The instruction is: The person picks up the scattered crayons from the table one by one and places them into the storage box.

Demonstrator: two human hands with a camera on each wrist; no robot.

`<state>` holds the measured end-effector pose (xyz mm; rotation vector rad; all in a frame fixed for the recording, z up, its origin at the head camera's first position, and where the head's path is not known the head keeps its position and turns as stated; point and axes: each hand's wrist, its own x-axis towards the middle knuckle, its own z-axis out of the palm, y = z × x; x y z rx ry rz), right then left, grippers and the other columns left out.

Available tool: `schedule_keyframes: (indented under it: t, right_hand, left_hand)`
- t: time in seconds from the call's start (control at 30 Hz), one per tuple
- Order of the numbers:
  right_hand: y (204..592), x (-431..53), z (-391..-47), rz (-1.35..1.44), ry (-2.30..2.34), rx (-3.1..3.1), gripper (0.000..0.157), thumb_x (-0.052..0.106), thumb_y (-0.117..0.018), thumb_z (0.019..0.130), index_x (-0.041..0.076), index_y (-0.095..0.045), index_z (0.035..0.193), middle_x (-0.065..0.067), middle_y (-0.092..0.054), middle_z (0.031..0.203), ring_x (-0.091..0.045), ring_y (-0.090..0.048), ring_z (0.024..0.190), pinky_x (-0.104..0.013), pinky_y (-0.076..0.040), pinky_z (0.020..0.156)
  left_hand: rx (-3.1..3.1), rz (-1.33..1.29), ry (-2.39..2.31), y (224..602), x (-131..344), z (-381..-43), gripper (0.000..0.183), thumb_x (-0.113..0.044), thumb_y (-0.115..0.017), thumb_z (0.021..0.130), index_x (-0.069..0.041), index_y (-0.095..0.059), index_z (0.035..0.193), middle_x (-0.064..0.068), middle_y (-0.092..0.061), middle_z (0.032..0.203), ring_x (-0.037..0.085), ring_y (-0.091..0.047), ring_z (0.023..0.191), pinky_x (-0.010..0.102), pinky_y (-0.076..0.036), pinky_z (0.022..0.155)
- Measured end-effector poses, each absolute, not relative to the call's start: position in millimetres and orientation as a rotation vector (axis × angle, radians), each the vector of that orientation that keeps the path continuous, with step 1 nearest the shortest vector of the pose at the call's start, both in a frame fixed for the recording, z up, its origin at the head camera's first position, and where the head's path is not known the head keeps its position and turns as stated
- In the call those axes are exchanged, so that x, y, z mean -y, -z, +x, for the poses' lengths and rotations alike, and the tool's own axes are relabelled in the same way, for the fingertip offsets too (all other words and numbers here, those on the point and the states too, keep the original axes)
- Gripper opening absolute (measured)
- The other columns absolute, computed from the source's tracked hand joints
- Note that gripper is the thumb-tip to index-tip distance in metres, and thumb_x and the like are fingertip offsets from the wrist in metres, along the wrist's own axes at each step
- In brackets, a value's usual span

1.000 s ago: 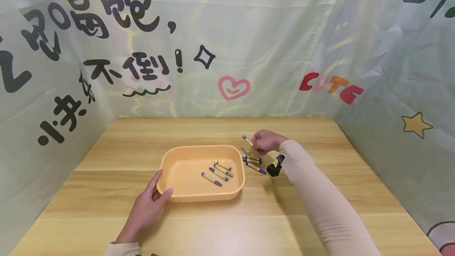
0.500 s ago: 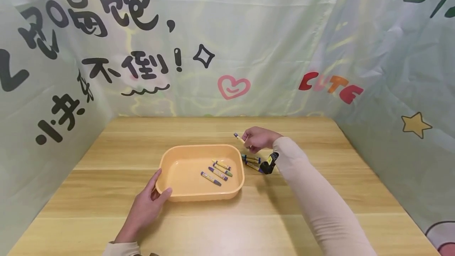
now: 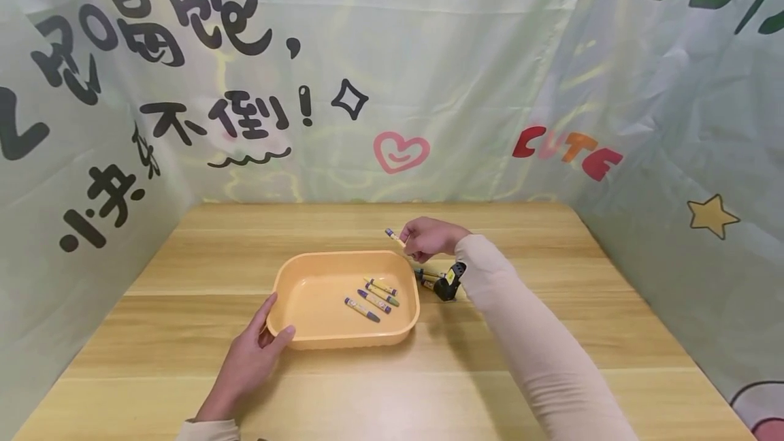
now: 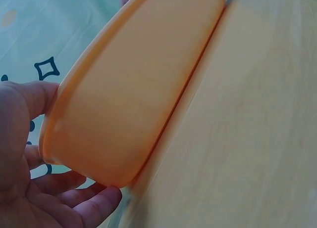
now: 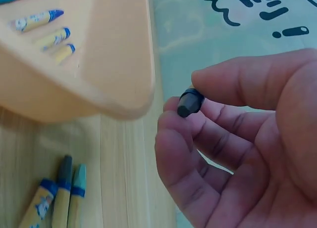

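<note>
A light orange plastic tray holds several crayons in paper wrappers, lying in its right half. My left hand grips the tray's near left corner, thumb at the rim and fingers around the outer wall, as the left wrist view shows. Just beyond the tray's far right corner, my right hand pinches a crayon between thumb and fingers. In the right wrist view that crayon's dark tip points toward the camera.
Several more crayons lie on the wooden table against the tray's right side, partly hidden by the black wrist camera. Printed fabric walls in the table at the back and both sides.
My right hand has moved left with the crayon, from over the loose crayons to near the tray's far right corner. My left hand keeps its grip on the tray.
</note>
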<state>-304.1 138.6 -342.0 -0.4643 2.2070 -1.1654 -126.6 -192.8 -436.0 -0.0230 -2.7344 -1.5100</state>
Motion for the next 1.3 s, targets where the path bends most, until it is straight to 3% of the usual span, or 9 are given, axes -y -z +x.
schedule_keyframes:
  t: [0.17, 0.5, 0.7, 0.93, 1.03, 1.3]
  right_hand:
    - [341.0, -127.4, -301.8, -0.495, 1.143, -2.201, 0.038, -0.003, -0.052, 0.091, -0.011, -0.045, 0.128, -0.008, -0.054, 0.076, -0.015, -0.048, 0.061, -0.031, -0.051, 0.063]
    - [337.9, -104.2, -297.8, -0.505, 1.066, -2.155, 0.030, -0.002, -0.053, 0.092, -0.006, -0.048, 0.121, -0.011, -0.058, 0.087, -0.018, -0.059, 0.067, -0.028, -0.053, 0.061]
    - [345.2, -90.0, -296.8, -0.499, 1.036, -2.148, 0.027, -0.004, -0.052, 0.091, -0.006, -0.049, 0.118, -0.011, -0.057, 0.080, -0.016, -0.052, 0.063, -0.026, -0.050, 0.058]
    - [356.5, -78.8, -293.2, -0.480, 1.024, -2.126, 0.008, -0.004, -0.055, 0.091, -0.001, -0.053, 0.099, -0.005, -0.051, 0.078, -0.014, -0.050, 0.063, -0.025, -0.048, 0.057]
    - [363.0, -73.7, -290.2, -0.482, 1.024, -2.115, 0.009, -0.005, -0.056, 0.089, 0.002, -0.052, 0.093, -0.004, -0.050, 0.079, -0.014, -0.050, 0.065, -0.024, -0.046, 0.057]
    - [374.8, -62.1, -287.0, -0.488, 0.954, -2.125, 0.015, -0.003, -0.058, 0.090, -0.004, -0.058, 0.105, -0.004, -0.053, 0.076, -0.012, -0.049, 0.062, -0.022, -0.043, 0.056]
  left_hand:
    - [2.743, -0.029, 1.498, 435.4, 192.6, -126.0, 0.077, -0.041, -0.059, 0.097, -0.015, -0.019, 0.156, 0.023, -0.039, 0.146, 0.033, -0.048, 0.127, 0.046, -0.043, 0.100]
    - [2.714, -0.044, 1.525, 434.7, 192.6, -126.0, 0.077, -0.039, -0.061, 0.096, -0.013, -0.020, 0.156, 0.023, -0.039, 0.146, 0.031, -0.048, 0.127, 0.038, -0.046, 0.097]
    - [2.732, -0.032, 1.501, 434.8, 192.0, -126.6, 0.076, -0.039, -0.060, 0.096, -0.015, -0.020, 0.156, 0.023, -0.043, 0.143, 0.031, -0.049, 0.126, 0.043, -0.045, 0.099]
    - [2.751, -0.031, 1.465, 435.5, 192.3, -125.5, 0.075, -0.040, -0.059, 0.097, -0.016, -0.020, 0.156, 0.023, -0.045, 0.142, 0.033, -0.051, 0.124, 0.049, -0.044, 0.100]
    - [2.750, -0.033, 1.453, 436.0, 192.7, -125.0, 0.075, -0.040, -0.059, 0.097, -0.015, -0.020, 0.156, 0.023, -0.046, 0.141, 0.034, -0.051, 0.124, 0.049, -0.044, 0.099]
    - [2.735, -0.024, 1.486, 434.5, 192.0, -125.5, 0.075, -0.039, -0.060, 0.096, -0.015, -0.021, 0.156, 0.025, -0.042, 0.143, 0.033, -0.049, 0.126, 0.044, -0.045, 0.099]
